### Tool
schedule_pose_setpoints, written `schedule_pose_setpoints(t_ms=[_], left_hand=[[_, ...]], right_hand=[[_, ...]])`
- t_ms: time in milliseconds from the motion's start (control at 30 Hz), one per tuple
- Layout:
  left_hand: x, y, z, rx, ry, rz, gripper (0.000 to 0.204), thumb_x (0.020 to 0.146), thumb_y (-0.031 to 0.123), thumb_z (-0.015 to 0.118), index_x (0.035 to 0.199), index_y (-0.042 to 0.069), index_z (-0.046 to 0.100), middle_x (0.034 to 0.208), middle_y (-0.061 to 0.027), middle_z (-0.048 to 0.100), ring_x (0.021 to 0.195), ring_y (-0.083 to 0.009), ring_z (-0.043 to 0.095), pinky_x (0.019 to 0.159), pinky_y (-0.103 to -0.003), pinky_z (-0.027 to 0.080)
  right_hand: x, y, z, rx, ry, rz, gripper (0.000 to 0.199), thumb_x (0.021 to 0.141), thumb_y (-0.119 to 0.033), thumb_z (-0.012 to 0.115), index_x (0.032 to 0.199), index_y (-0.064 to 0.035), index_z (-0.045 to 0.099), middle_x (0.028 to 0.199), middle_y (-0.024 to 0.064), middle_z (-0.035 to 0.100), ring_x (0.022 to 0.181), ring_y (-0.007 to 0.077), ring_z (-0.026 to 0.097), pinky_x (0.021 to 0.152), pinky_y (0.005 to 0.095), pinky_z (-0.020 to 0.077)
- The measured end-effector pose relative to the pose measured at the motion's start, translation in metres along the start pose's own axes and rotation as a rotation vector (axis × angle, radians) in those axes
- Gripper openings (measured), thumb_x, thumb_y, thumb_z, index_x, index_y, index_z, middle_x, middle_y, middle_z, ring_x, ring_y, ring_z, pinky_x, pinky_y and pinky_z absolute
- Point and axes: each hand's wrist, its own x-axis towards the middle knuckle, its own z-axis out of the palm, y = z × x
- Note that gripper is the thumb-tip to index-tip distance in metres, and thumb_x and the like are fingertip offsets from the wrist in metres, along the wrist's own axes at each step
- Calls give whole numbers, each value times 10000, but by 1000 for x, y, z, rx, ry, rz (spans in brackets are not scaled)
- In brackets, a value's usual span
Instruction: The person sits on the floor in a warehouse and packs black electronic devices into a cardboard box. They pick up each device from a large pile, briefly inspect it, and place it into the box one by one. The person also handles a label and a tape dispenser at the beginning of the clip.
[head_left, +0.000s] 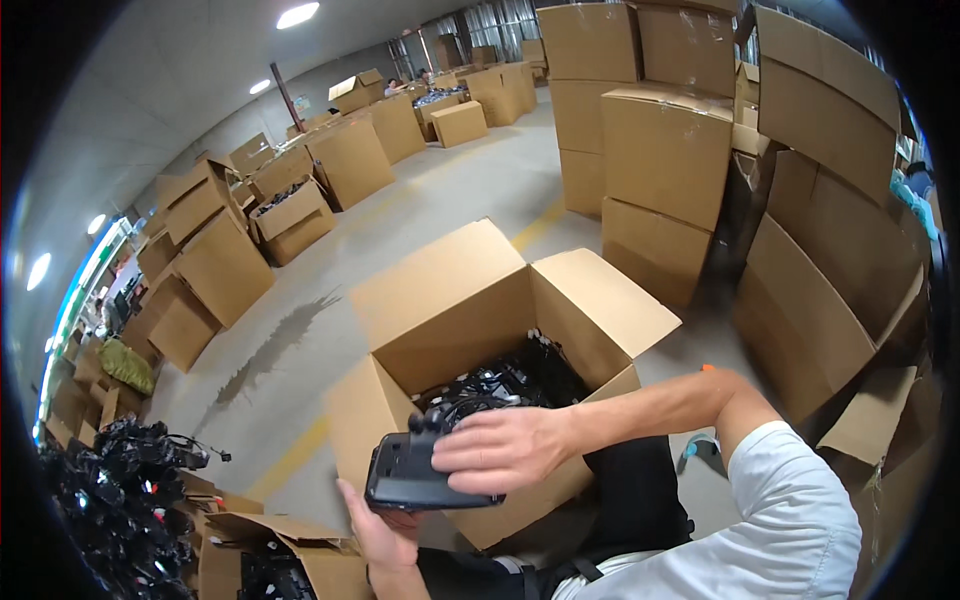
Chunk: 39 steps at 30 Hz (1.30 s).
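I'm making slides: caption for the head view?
Left hand holding a flat black device, right hand across its top, at an open cardboard box of black parts.

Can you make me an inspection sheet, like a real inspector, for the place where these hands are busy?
Surface: grey floor with a dark stain and yellow stripes.
Things: a flat black device, held up in front of a big open cardboard box with black parts inside.
Clutter: a heap of black parts at lower left, near a smaller open box.
Hands: left hand under the device, its fingers mostly hidden; right hand lying across the top.
Cables: thin dark ones in the heap, one poking out to the right.
Surroundings: stacked cardboard boxes at right, more boxes at left, ceiling lights.
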Motion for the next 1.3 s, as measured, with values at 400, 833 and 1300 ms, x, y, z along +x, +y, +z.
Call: schedule_pose_setpoints(t_ms=[400, 833, 1300], left_hand=[[78, -59, 92, -143, 84, 64, 334, 1049, 343, 524, 1179, 44, 598, 1143, -78, 667, 1040, -221, 664, 926, -391, 553], [246, -100, 34, 348, -139, -170, 488, 1008, 306, 685, 1351, -3, 526, 1210, -109, 673, 1050, -211, 698, 942, -374, 583], [290, -443, -161, 353, -11, -887, 450, 975, 181, 742, 1332, 52, 499, 1280, -92, 645, 1192, -230, 629, 996, -418, 528]], right_hand=[[-16, 49, -2, 215, 435, 813, 624, 837, -132, 813, 1359, 57, 527, 1270, 241, 603, 1124, 325, 645, 933, 390, 537], [-150, 154, 99, 1679, -243, 1542, 254, 881, -236, 784, 935, -29, 647, 709, 39, 642, 573, 122, 586, 574, 293, 522], [-368, 172, 262, 324, -1305, 994, 200, 849, -98, 672, 1006, -44, 785, 1024, 177, 772, 965, 336, 758, 799, 444, 607]])
